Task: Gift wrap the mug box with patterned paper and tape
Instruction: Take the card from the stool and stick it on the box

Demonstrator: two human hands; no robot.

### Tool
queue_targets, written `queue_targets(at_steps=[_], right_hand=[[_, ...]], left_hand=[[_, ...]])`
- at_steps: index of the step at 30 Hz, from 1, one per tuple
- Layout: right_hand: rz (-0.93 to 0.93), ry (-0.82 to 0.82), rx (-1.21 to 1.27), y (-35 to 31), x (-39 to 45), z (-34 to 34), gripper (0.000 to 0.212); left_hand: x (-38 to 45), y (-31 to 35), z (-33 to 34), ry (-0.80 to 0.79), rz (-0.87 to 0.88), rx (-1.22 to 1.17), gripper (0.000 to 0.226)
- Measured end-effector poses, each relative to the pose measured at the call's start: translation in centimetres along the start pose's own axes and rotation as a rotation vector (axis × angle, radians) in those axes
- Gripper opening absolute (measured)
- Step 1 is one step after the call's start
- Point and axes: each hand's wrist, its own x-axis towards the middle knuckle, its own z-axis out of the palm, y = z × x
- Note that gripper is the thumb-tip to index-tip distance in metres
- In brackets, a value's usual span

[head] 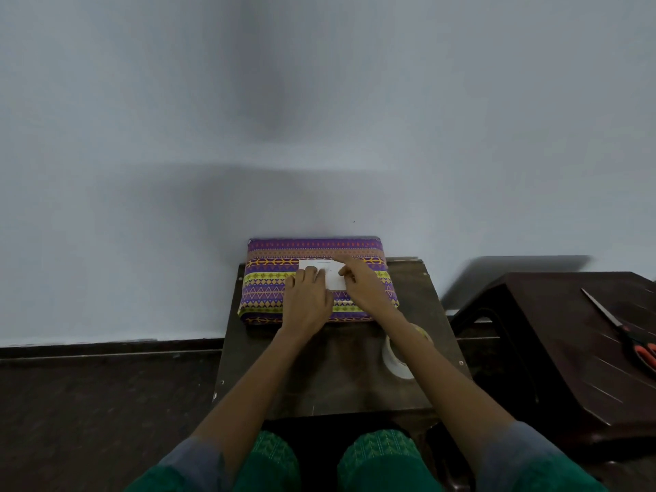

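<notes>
Here both hands (333,289) press a white card (328,273) flat.

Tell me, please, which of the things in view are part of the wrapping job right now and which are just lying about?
In use:
- wrapped box, covered in patterned paper
- white card on top of it
- left hand and right hand, both resting on the card

Lying about:
- tape roll on the small table, partly hidden by the right forearm
- scissors on the dark plastic stool

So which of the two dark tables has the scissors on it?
The table on the right, the slatted one: the orange-handled scissors lie near its right edge. The other table, in front, holds the wrapped box and tape roll.
</notes>
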Motion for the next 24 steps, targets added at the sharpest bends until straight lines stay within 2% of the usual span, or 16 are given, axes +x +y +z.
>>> queue_targets(at_steps=[4, 7, 14, 19, 21, 24], right_hand=[[-0.11, -0.06, -0.25, 0.34, 0.09, 0.83, 0.052], [-0.121, -0.051, -0.324, 0.36, 0.36, 1.06, 0.05], [-0.084, -0.088, -0.354, 0.09, 0.86, 0.91, 0.045], [-0.068, -0.083, -0.353, -0.04, 0.88, 0.9, 0.044], [-0.066, -0.085, -0.349, -0.09, 0.89, 0.81, 0.045], [-0.063, -0.08, -0.342, -0.13, 0.87, 0.75, 0.048]], left_hand=[[-0.37, -0.11, 0.49, 0.038, 0.009, -0.015, 0.045], [-0.32, -0.06, 0.46, 0.048, 0.002, -0.043, 0.044], [-0.49, 0.0, 0.43, 0.033, -0.072, -0.196, 0.049], [-0.58, -0.09, 0.59, -0.006, -0.177, -0.412, 0.065], [-0.58, -0.27, 0.52, 0.001, -0.175, -0.405, 0.062], [-0.56, -0.53, 0.52, 0.022, -0.113, -0.261, 0.052]])
